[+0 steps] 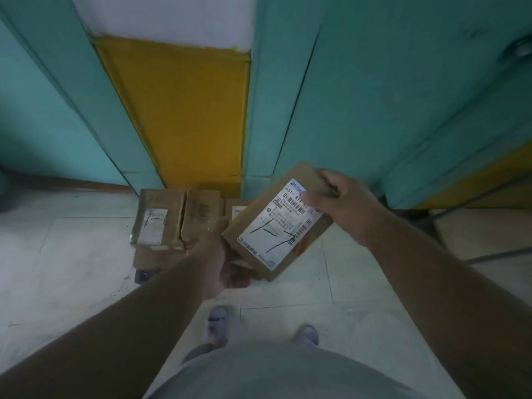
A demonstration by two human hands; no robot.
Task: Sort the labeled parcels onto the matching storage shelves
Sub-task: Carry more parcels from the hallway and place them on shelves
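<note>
pale floor tiles (72, 254) meet teal wall panels (51, 110) and a mustard-yellow strip (187, 110) where a person stands sorting. at left, a small stack of cardboard boxes (178, 220) sits on the floor against the wall, the leftmost box's label (154, 223) marked by hand with what looks like "1-6", though blur makes it hard to read. the left hand (213, 254) cups the lower corner of a labeled parcel (276, 223), fingers tucked beneath it and mostly hidden. the parcel is held tilted above the floor, just right of the stack, its white shipping label scrawled "1-7". the right hand (342, 205) grips its upper end, thumb pressed on the label.
</note>
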